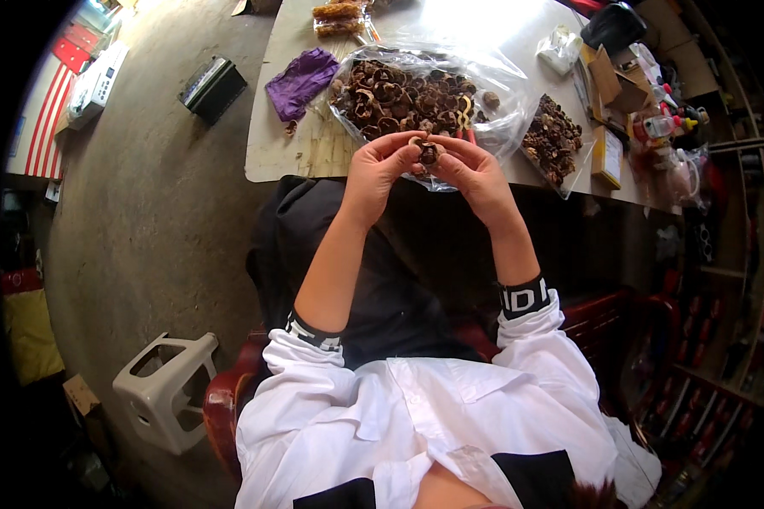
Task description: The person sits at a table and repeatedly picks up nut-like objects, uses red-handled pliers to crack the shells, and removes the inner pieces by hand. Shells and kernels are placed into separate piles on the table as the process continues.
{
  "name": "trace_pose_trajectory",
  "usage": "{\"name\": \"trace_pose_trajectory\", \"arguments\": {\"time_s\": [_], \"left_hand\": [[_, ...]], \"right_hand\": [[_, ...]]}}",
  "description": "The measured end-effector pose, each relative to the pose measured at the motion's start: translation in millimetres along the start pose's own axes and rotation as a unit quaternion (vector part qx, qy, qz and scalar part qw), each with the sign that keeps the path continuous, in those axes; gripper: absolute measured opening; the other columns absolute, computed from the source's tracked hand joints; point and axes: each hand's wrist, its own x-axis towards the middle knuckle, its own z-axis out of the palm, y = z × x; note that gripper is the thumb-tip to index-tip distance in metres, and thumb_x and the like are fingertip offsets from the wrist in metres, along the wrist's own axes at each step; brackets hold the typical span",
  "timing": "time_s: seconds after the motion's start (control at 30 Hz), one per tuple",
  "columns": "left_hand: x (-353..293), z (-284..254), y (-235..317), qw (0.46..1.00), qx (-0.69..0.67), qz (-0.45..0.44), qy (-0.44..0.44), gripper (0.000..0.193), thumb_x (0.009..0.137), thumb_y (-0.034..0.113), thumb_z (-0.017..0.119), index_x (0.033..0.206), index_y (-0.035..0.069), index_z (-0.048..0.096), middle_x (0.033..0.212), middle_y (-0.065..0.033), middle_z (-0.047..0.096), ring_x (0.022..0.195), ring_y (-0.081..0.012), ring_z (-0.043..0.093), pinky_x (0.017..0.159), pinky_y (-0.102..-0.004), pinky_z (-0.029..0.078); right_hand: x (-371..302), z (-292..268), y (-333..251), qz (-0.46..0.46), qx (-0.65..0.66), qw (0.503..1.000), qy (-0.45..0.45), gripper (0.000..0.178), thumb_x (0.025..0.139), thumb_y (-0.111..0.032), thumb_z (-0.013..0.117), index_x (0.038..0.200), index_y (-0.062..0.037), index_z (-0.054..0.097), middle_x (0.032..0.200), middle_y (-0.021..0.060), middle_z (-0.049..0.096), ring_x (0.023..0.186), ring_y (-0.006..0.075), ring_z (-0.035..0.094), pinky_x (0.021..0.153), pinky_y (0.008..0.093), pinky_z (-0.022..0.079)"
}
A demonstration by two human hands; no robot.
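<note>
Both my hands meet at the near edge of a pale table [289, 157]. My left hand [379, 170] and my right hand [471, 172] together pinch a small dark brown nut shell piece [428, 153] between their fingertips. Just beyond them lies an open clear plastic bag [505, 93] holding a heap of brown nut shells [399, 97]. A shallow clear tray of smaller brown nut pieces [552, 140] sits to the right of the bag.
A purple cloth [301, 81] lies left of the bag. Cardboard boxes [611, 81], bottles and a black bag crowd the table's right end. A grey plastic stool [165, 390] stands on the concrete floor at my left. I sit on a dark red chair [225, 399].
</note>
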Motion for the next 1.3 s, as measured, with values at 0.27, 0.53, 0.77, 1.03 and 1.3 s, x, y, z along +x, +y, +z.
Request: {"name": "trace_pose_trajectory", "arguments": {"time_s": [0.27,0.53,0.77,1.03,1.3], "left_hand": [[38.2,17.1,10.1,0.933,0.224,0.249,0.129,0.042,0.087,0.021,0.068,0.123,0.002,0.056,0.112,-0.0106,0.060,0.104,-0.0163,0.058,0.087,-0.0271,0.048],[15.6,14.6,-8.7,0.904,0.355,0.230,-0.061,0.039,0.082,-0.004,0.060,0.121,0.001,0.059,0.119,-0.0095,0.057,0.107,-0.0168,0.058,0.089,-0.0286,0.049],[7.6,10.6,-6.9,0.949,0.258,0.171,-0.055,0.041,0.083,-0.011,0.053,0.123,0.000,0.057,0.115,-0.0080,0.062,0.101,-0.0120,0.059,0.083,-0.0254,0.052],[-47.1,21.1,-0.1,0.927,0.289,0.240,-0.008,0.037,0.087,0.008,0.061,0.123,0.001,0.054,0.122,-0.0150,0.058,0.109,-0.0238,0.059,0.091,-0.0329,0.046],[-115.0,40.1,-6.8,0.899,0.226,0.358,0.110,0.043,0.100,0.036,0.038,0.119,-0.002,0.045,0.113,-0.0199,0.054,0.094,-0.0277,0.063,0.084,-0.0357,0.049]], "right_hand": [[6.5,-2.1,9.4,0.010,0.151,0.988,0.016,0.035,0.093,-0.013,0.057,0.123,0.0032,0.051,0.113,0.0102,0.061,0.101,0.0172,0.062,0.091,0.0301,0.051],[6.3,-1.9,8.9,-0.002,0.194,0.978,0.074,0.027,0.094,-0.012,0.057,0.116,0.0037,0.054,0.108,0.0100,0.062,0.100,0.0159,0.062,0.086,0.0265,0.053],[-0.2,20.4,4.5,-0.067,0.101,0.986,0.110,0.029,0.094,-0.010,0.056,0.117,0.0063,0.055,0.110,0.0095,0.062,0.097,0.0150,0.063,0.085,0.0269,0.053],[-42.6,70.9,1.5,-0.049,0.092,0.981,0.164,0.028,0.092,-0.008,0.058,0.116,0.0058,0.057,0.106,0.0095,0.064,0.094,0.0131,0.063,0.083,0.0257,0.052],[-92.6,141.4,10.9,-0.101,0.055,0.978,0.172,0.026,0.087,-0.003,0.060,0.112,0.0049,0.060,0.104,0.0089,0.065,0.094,0.0125,0.062,0.084,0.0244,0.048]]}}
